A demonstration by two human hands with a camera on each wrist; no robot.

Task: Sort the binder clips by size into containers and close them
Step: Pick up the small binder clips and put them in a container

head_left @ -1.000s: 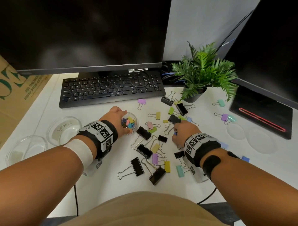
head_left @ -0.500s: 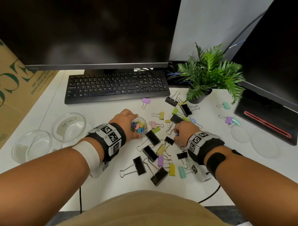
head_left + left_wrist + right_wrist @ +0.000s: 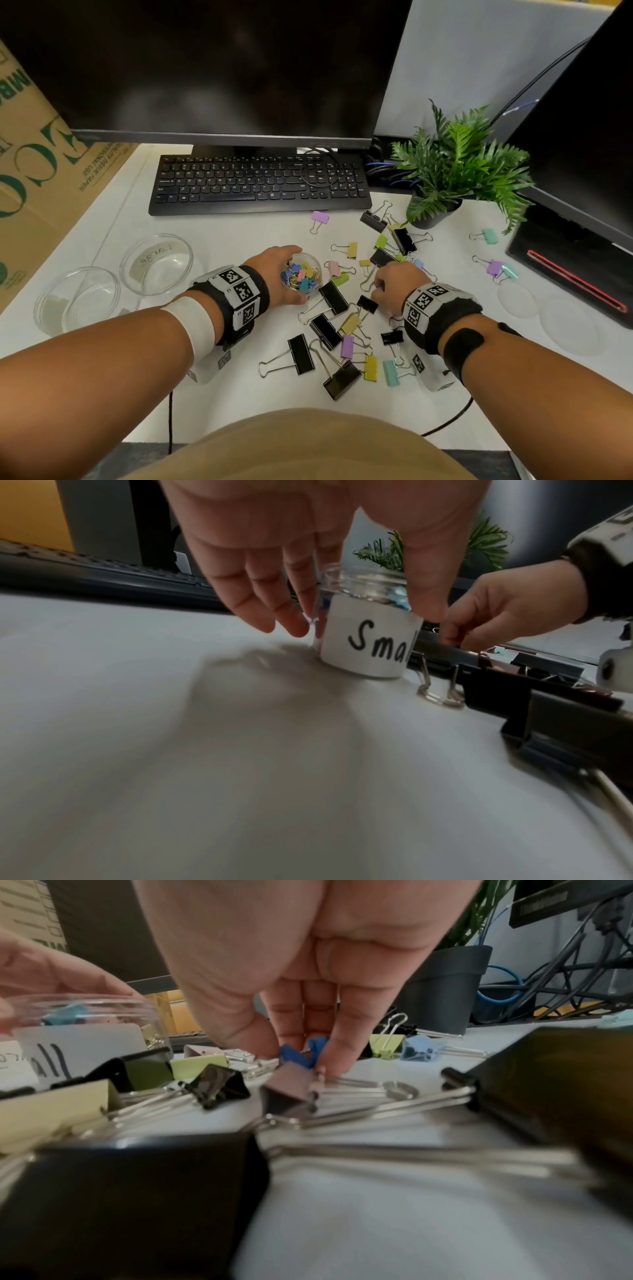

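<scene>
A small clear jar (image 3: 301,274) labelled "Small" (image 3: 368,645) stands on the white desk, holding several tiny coloured clips. My left hand (image 3: 279,274) holds it by its sides, thumb and fingers curled round it (image 3: 359,620). Just to its right, my right hand (image 3: 390,284) pinches a small blue binder clip (image 3: 301,1051) at desk level between thumb and fingertips (image 3: 304,1053). Around both hands lie several loose binder clips: large black ones (image 3: 301,353), and medium yellow, purple, pink and teal ones (image 3: 370,368).
Two empty clear containers (image 3: 157,263) (image 3: 77,299) sit at the left, one labelled "Large". Clear lids (image 3: 517,299) lie at the right. A black keyboard (image 3: 260,185), monitors, a potted plant (image 3: 455,178) and a cardboard box (image 3: 30,178) ring the work area.
Both hands stay nearly where they were. The left keeps hold of the jar. The right hand's fingers work down onto the small blue clip among the pile.
</scene>
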